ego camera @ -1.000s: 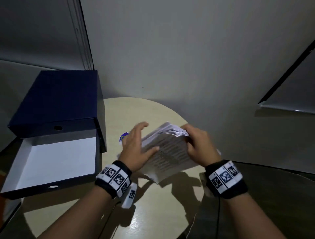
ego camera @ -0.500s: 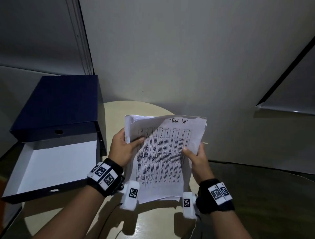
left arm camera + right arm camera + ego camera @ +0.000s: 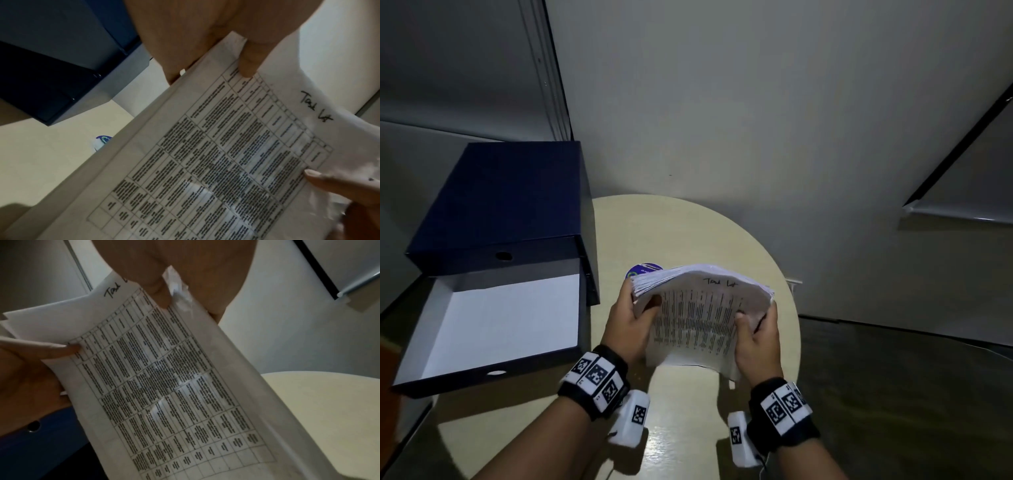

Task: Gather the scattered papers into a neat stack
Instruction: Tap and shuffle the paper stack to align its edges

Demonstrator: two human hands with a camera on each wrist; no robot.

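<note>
A thick stack of printed papers [image 3: 698, 318] is held above the round table, its top sheet a table of text with a handwritten title. My left hand [image 3: 635, 320] grips the stack's left edge, thumb on top and fingers behind. My right hand [image 3: 758, 334] grips the right edge the same way. The stack tilts forward, its top edge fanned toward the far side. In the left wrist view the paper stack [image 3: 226, 162] fills the frame with the left thumb [image 3: 248, 65] pressed on it. In the right wrist view the paper stack [image 3: 174, 386] has a crumpled corner by the right thumb [image 3: 158, 293].
An open dark blue box file [image 3: 493, 274] with a white inside lies at the left of the cream round table [image 3: 688, 236]. A small purple round object [image 3: 643, 270] lies on the table behind the stack. A grey wall stands close behind.
The stack stood upright and facing me half a second ago; now it has tipped forward and lowered, its top edge leaning away. Both hands keep their grip on its sides.
</note>
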